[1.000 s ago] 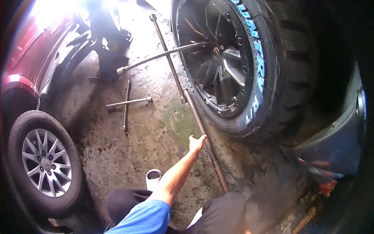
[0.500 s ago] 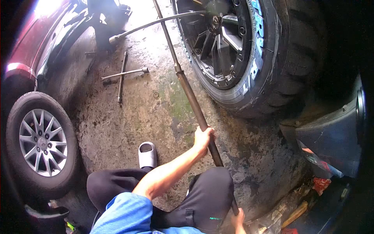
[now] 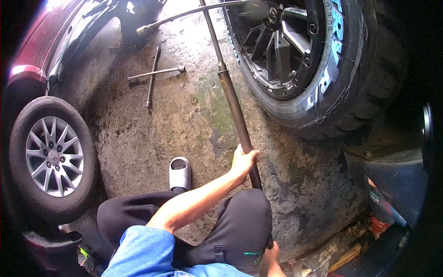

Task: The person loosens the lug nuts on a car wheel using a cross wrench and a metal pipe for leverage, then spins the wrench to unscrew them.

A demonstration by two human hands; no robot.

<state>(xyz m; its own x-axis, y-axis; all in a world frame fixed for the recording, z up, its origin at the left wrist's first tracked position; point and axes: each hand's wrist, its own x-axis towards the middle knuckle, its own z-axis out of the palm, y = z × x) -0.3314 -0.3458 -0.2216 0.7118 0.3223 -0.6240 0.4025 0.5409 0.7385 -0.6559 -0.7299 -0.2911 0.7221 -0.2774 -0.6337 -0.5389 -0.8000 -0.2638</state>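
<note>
My left hand (image 3: 245,160) is wrapped around a long dark metal pipe (image 3: 236,111), with its arm stretched across my lap. Lower down, beside my right knee, my right hand (image 3: 272,255) grips the near end of the same pipe, partly hidden by the leg. A thinner rod continues from the pipe's far end and leaves the view at the top. There it crosses a metal bar (image 3: 184,18) with a socket end, which reaches toward the hub of a big tyre (image 3: 295,111). That tyre stands upright, with blue-white lettering and a black and silver rim.
A cross-shaped lug wrench (image 3: 154,73) and a small ring (image 3: 194,99) lie on the stained concrete floor. At left leans a silver-spoked wheel (image 3: 87,138) beside a red car body (image 3: 27,51). Plastic and a wooden piece (image 3: 346,257) lie at lower right. My foot wears a grey slipper (image 3: 181,176).
The view has shifted, so the floor items sit higher and further right. Both hands keep their grip on the pipe, the right one slightly higher in the picture.
</note>
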